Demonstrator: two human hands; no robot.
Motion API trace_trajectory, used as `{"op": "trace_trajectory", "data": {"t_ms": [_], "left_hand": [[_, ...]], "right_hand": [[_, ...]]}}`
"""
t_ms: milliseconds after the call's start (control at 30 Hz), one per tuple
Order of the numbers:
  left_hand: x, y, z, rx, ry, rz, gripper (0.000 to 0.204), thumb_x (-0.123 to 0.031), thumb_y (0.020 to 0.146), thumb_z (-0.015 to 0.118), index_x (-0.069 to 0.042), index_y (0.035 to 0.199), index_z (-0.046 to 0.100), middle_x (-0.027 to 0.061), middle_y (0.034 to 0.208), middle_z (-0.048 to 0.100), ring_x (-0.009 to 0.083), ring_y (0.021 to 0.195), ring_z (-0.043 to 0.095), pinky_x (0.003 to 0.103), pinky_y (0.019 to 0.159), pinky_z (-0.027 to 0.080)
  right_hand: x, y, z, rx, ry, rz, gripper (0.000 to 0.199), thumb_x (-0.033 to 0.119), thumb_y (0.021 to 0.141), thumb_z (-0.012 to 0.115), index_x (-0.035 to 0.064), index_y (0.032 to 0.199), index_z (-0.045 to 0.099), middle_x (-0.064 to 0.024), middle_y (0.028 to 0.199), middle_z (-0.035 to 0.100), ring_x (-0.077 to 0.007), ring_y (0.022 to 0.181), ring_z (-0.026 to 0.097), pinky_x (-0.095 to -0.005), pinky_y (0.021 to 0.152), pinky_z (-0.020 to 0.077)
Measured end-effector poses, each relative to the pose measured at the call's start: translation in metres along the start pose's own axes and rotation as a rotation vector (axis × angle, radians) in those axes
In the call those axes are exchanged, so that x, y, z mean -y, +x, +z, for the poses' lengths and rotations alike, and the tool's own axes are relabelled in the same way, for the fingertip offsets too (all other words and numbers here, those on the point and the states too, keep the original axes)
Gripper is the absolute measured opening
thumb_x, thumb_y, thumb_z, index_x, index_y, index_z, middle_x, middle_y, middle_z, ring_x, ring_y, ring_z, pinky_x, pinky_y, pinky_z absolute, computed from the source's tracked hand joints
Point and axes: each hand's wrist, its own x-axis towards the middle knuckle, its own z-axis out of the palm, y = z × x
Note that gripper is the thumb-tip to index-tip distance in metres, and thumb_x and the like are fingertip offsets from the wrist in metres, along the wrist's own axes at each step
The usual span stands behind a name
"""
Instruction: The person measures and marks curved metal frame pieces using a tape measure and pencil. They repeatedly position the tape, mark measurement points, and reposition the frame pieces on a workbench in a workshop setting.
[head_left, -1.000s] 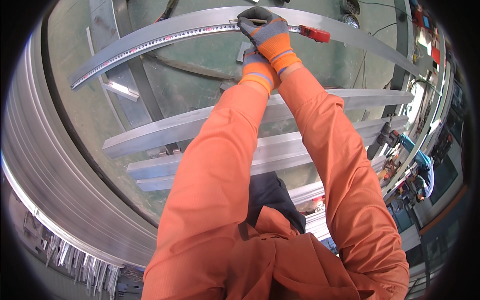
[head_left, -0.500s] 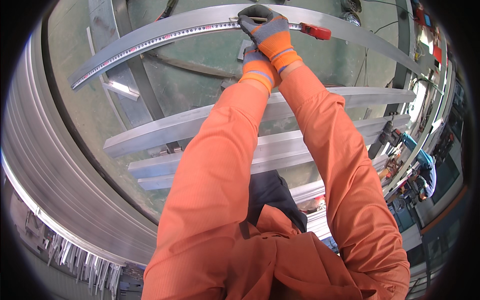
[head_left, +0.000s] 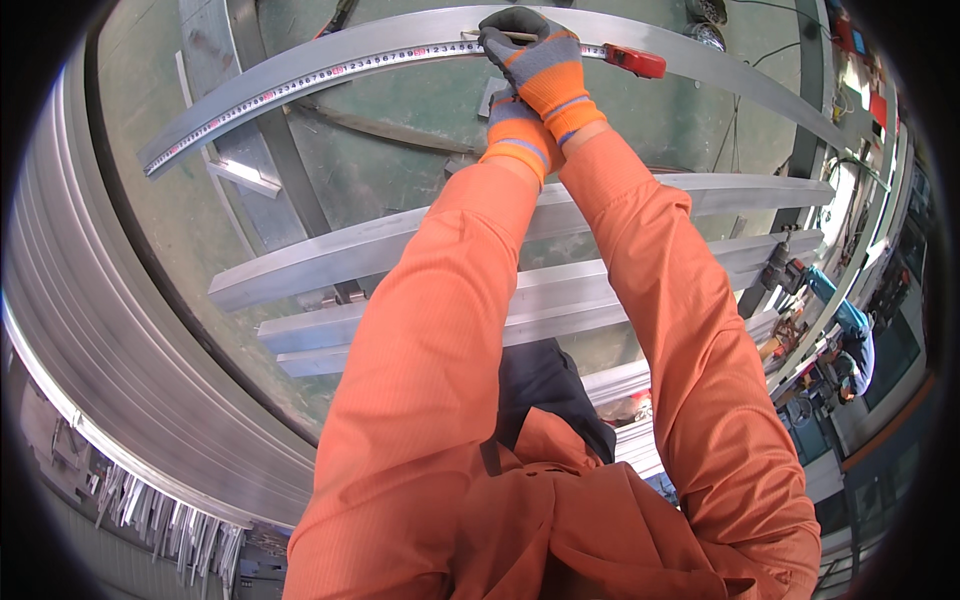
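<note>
A long silvery metal bar (head_left: 330, 48) crosses the far side, bent by the lens. Along its near edge lies a white tape measure (head_left: 290, 88), drawn out from the left end to its red case (head_left: 636, 62) right of my hands. My right hand (head_left: 543, 65), in a grey and orange glove, rests on the bar with its fingers closed round a thin, pencil-like stick (head_left: 474, 35), whose tip points left just above the tape. Just below it, my left hand (head_left: 515, 130), gloved alike, reaches up against the bar's near side; its fingers are hidden behind the right hand.
Nearer to me, more metal bars (head_left: 300, 262) lie crosswise beneath my forearms. Supporting beams (head_left: 262, 160) run under them. A stack of long profiles (head_left: 110, 330) curves along the left. At the right are a drill-like power tool (head_left: 782, 268) and a person in blue (head_left: 853, 345).
Hardly anything differs. The whole view has shifted very slightly; both hands, the stick and the tape keep their places on the bar.
</note>
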Motion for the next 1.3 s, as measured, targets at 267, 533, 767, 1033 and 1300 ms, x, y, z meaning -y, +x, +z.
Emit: {"op": "trace_trajectory", "data": {"t_ms": [267, 533, 767, 1033, 1300], "left_hand": [[0.000, 0.001, 0.003, -0.005, 0.034, -0.004, 0.056, -0.048, 0.095, 0.054, -0.025, 0.146, 0.054, 0.0067, 0.152, 0.055, 0.0266, 0.141, 0.051, 0.042, 0.112, 0.042], [0.002, 0.003, 0.005, -0.047, 0.086, 0.001, 0.056, -0.047, 0.095, 0.054, -0.025, 0.146, 0.054, 0.0064, 0.152, 0.055, 0.0263, 0.140, 0.051, 0.042, 0.112, 0.042], [0.002, 0.004, 0.010, -0.086, 0.090, 0.003, 0.057, -0.048, 0.094, 0.055, -0.024, 0.146, 0.054, 0.0068, 0.152, 0.055, 0.0265, 0.140, 0.052, 0.042, 0.112, 0.041], [0.002, 0.003, 0.006, -0.050, 0.002, -0.021, 0.057, -0.047, 0.094, 0.055, -0.024, 0.146, 0.054, 0.0074, 0.152, 0.055, 0.0265, 0.140, 0.051, 0.042, 0.113, 0.040], [-0.002, 0.003, -0.002, -0.184, -0.004, 0.057, 0.062, -0.045, 0.092, 0.056, -0.022, 0.150, 0.052, 0.0125, 0.162, 0.038, 0.0339, 0.150, 0.032, 0.045, 0.113, 0.040]], "right_hand": [[0.000, 0.000, -0.003, 0.008, -0.025, -0.034, 0.021, 0.035, 0.082, 0.073, 0.0164, 0.091, 0.078, -0.0019, 0.082, 0.077, -0.0187, 0.073, 0.072, -0.0308, 0.075, 0.0565], [-0.001, 0.000, 0.000, 0.025, 0.088, 0.003, 0.022, 0.036, 0.083, 0.073, 0.0170, 0.093, 0.078, -0.0007, 0.081, 0.077, -0.0176, 0.070, 0.070, -0.0302, 0.074, 0.0562], [-0.009, 0.001, 0.005, 0.011, 0.195, -0.013, 0.021, 0.035, 0.083, 0.071, 0.0160, 0.091, 0.077, -0.0011, 0.074, 0.075, -0.0150, 0.063, 0.068, -0.0290, 0.067, 0.0556], [-0.008, 0.001, 0.001, 0.032, 0.147, -0.034, 0.019, 0.032, 0.082, 0.070, 0.0167, 0.090, 0.078, -0.0018, 0.074, 0.074, -0.0162, 0.066, 0.069, -0.0290, 0.069, 0.0559], [0.000, -0.008, -0.020, -0.027, 0.544, -0.055, 0.026, 0.014, 0.098, 0.067, 0.0042, 0.122, 0.070, -0.0059, 0.097, 0.078, -0.0092, 0.077, 0.069, -0.0239, 0.070, 0.0549]]}}
